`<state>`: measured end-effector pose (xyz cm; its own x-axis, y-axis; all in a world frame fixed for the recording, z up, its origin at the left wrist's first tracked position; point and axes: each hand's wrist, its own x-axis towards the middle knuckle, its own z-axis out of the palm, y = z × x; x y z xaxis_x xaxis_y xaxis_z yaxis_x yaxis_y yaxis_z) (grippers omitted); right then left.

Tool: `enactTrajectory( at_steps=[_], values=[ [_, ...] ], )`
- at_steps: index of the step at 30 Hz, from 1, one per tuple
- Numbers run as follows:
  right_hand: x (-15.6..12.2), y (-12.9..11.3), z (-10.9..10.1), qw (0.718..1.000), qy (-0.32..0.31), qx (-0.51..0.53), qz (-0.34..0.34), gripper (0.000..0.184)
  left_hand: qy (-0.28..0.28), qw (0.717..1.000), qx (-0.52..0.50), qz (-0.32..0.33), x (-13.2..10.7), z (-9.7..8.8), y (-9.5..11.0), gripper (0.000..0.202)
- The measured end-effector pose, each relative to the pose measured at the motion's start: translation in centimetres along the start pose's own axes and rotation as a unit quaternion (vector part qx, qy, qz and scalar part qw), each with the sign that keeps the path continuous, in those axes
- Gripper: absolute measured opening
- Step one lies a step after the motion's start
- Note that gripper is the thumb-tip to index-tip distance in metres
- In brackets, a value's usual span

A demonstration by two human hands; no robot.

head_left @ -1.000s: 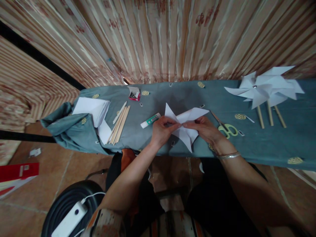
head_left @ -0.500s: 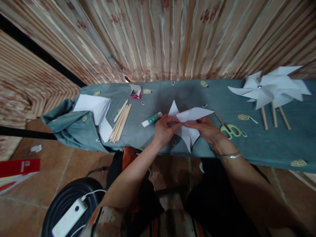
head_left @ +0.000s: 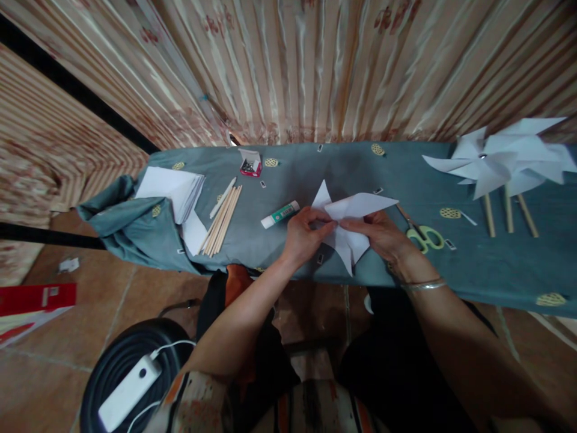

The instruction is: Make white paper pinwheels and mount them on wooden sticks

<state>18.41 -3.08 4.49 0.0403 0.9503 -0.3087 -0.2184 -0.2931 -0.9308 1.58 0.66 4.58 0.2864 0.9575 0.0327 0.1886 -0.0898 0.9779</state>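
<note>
Between my hands is a white paper pinwheel (head_left: 360, 206) with pointed, folded blades. My left hand (head_left: 308, 233) pinches it near the centre from the left. From the other side my right hand (head_left: 381, 233) grips it, thumb close to the middle; the fingers behind the paper are partly hidden. A green and white glue stick (head_left: 280, 214) lies just left of my left hand. Scissors with light green handles (head_left: 424, 236) rest beside my right wrist, their blades partly behind the paper and hand.
Finished pinwheels on sticks (head_left: 500, 159) lie at the right. Left on the cloth-covered table (head_left: 288, 174) are wooden sticks (head_left: 222, 222), a white pen-like marker (head_left: 223, 197), stacked white paper (head_left: 169, 186) and an open small box of metal pins (head_left: 250, 163). A curtain (head_left: 288, 72) hangs behind.
The whole view has shifted slightly, with things appearing a little further right. Both hands keep their hold on the paper pinwheel, with hardly any movement.
</note>
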Motion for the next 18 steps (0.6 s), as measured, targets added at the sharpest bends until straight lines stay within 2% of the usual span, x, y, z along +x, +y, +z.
enactTrajectory(
  at_steps=[4, 10, 13, 16, 18],
  values=[
    [-0.2, -0.2, 0.2, 1.000, 0.011, -0.016, -0.003, 0.043, 0.007, 1.000, 0.009, 0.004, 0.0, 0.1, -0.1, 0.010],
    [-0.1, 0.0, 0.3, 1.000, 0.005, 0.004, -0.004, 0.038, -0.005, 1.000, 0.015, 0.007, -0.1, 0.1, -0.1, 0.008],
    [0.1, -0.1, 0.0, 1.000, 0.014, 0.012, -0.006, 0.037, -0.006, 0.999, -0.029, 0.023, -0.1, -0.1, 0.1, 0.009],
    [0.0, -0.6, -0.5, 0.999, 0.032, 0.016, -0.007, 0.035, 0.018, 0.993, -0.117, 0.016, 0.4, -0.8, 0.6, 0.048],
    [-0.1, -1.1, -0.7, 0.999, 0.034, 0.024, -0.006, 0.032, 0.034, 0.987, -0.156, -0.013, 0.7, -1.4, 0.8, 0.068]
  ],
)
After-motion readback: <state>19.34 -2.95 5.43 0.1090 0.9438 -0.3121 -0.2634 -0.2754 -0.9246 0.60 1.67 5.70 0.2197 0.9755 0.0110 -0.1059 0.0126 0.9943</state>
